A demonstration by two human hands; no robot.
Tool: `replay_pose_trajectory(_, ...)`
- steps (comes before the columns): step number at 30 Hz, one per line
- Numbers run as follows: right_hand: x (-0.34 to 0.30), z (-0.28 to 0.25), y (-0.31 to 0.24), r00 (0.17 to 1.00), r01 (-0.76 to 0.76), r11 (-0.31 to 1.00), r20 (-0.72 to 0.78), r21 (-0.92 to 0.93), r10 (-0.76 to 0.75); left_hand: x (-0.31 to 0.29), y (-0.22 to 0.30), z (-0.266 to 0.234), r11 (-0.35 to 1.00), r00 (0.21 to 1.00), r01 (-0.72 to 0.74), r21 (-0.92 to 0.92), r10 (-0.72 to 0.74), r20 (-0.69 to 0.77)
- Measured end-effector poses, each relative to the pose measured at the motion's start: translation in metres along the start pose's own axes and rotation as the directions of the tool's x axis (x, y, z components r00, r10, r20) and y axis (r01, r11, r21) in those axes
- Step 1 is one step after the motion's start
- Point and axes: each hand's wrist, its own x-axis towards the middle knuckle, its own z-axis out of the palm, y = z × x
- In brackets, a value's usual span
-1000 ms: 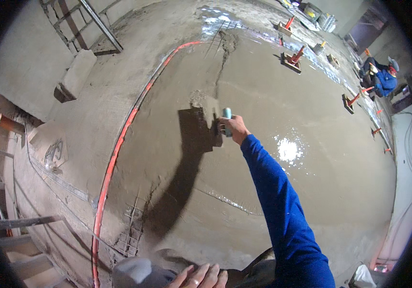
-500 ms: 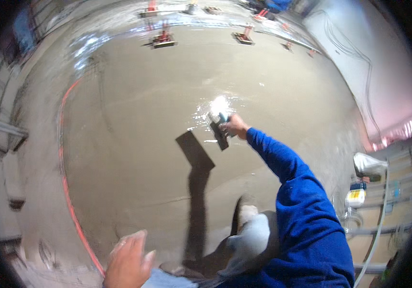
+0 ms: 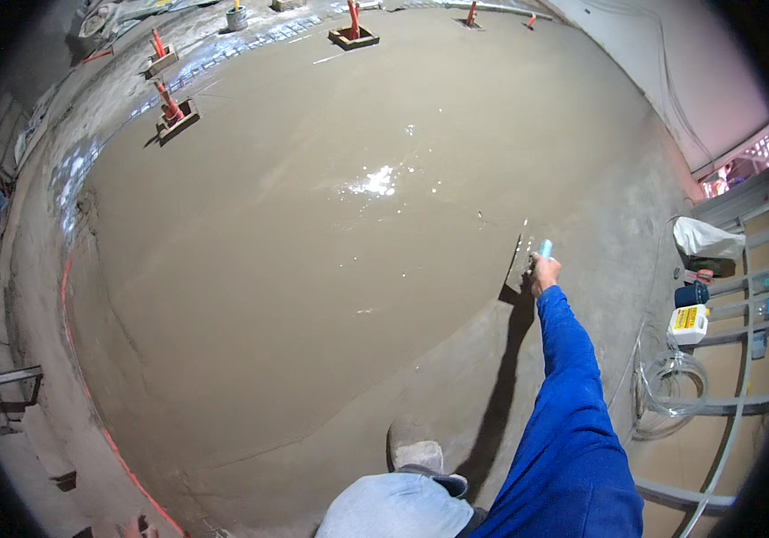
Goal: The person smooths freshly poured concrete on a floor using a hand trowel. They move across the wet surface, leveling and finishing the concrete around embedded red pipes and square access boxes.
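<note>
My right hand (image 3: 545, 272) grips the pale blue handle of a finishing trowel (image 3: 516, 269), arm stretched forward in a blue sleeve. The trowel's thin metal blade is tilted up on one long edge, at the right border of the wet, smooth grey concrete (image 3: 295, 269). A dark shadow runs from the blade back toward my feet. At the bottom left edge only the fingertips of my left hand (image 3: 139, 529) show, dim and apart, with nothing seen in them; the rest is out of the picture.
Orange-red pipe stubs in small wooden frames (image 3: 354, 36) stand along the far side. A red line (image 3: 115, 444) borders the concrete at left. On the right lie a white jug (image 3: 688, 325), a dark blue container (image 3: 691, 295), a coil of clear hose (image 3: 674, 381) and metal bars. My shoe (image 3: 418, 453) stands near the front.
My right hand has carried the trowel to the right and the blade now stands steeper. My left hand has dropped almost out of the picture. The view has turned.
</note>
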Motion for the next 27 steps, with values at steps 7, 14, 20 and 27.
replay_pose_trajectory(7,0.058,-0.002,0.001,0.996,-0.086,0.996,-0.013,0.035,0.086,-0.007,-0.1,0.038,0.954,0.927,0.149,0.258,-0.226,0.3)
replay_pose_trajectory(14,0.037,0.09,-0.009,0.974,-0.067,0.997,0.213,-0.039,0.074,-0.047,-0.051,0.036,0.754,0.95,0.303,-0.583,-0.186,0.252)
replay_pose_trajectory(20,-0.031,0.232,-0.043,0.922,0.034,0.992,0.386,-0.12,0.015,-0.076,-0.04,0.037,0.673,0.915,0.403,-0.621,-0.296,0.273)
replay_pose_trajectory(27,-0.173,0.423,-0.049,0.75,0.142,0.987,0.659,-0.079,-0.055,-0.109,-0.08,0.064,0.653,0.945,0.322,-0.686,-0.179,0.273)
